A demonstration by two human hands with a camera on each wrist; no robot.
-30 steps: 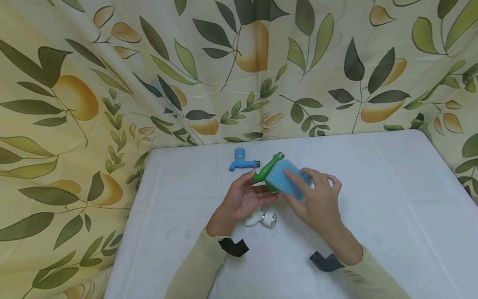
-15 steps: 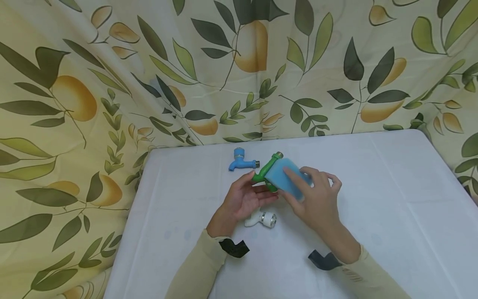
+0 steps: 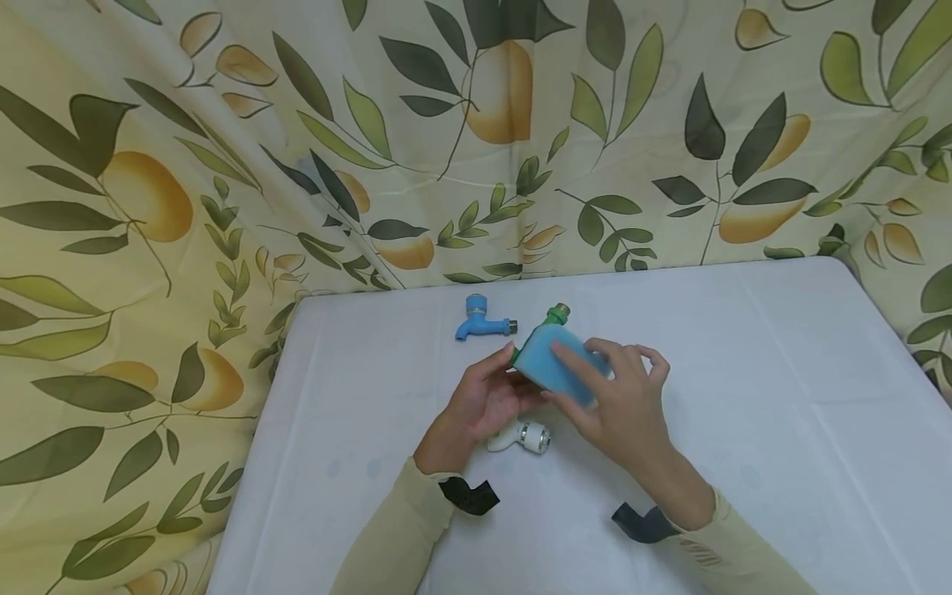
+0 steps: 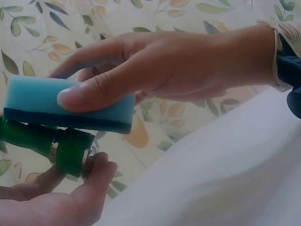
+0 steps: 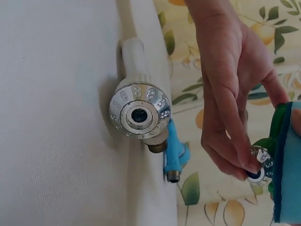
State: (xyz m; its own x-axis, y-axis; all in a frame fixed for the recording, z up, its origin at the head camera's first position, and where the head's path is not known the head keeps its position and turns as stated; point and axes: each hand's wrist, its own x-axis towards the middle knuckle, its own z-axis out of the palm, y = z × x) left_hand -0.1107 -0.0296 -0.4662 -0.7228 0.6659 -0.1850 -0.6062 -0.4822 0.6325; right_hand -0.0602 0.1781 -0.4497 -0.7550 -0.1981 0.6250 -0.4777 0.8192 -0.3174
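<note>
My left hand (image 3: 479, 405) holds a green tap (image 3: 558, 314) above the table, thumb at its spout end and fingertips at its knob. Most of the tap is hidden behind a sponge (image 3: 550, 364) in the head view. My right hand (image 3: 632, 413) grips that sponge between thumb and fingers. From the left wrist, the sponge's dark blue scouring layer (image 4: 66, 120) lies against the green tap's body and ribbed knob (image 4: 73, 150). The knob's silvery end (image 5: 261, 165) shows in the right wrist view, with left fingertips on it.
A white tap (image 3: 521, 435) lies on the table just below my left hand, its chrome-ringed knob pointing right. Further back lies a blue tap (image 3: 483, 322). White cloth (image 3: 357, 397) covers the table, and a leaf-patterned curtain (image 3: 610, 149) hangs behind its far edge.
The sponge has slid left and slightly down across the green tap, covering more of its body. My right hand moved with it, while the left hand kept its hold nearly in place.
</note>
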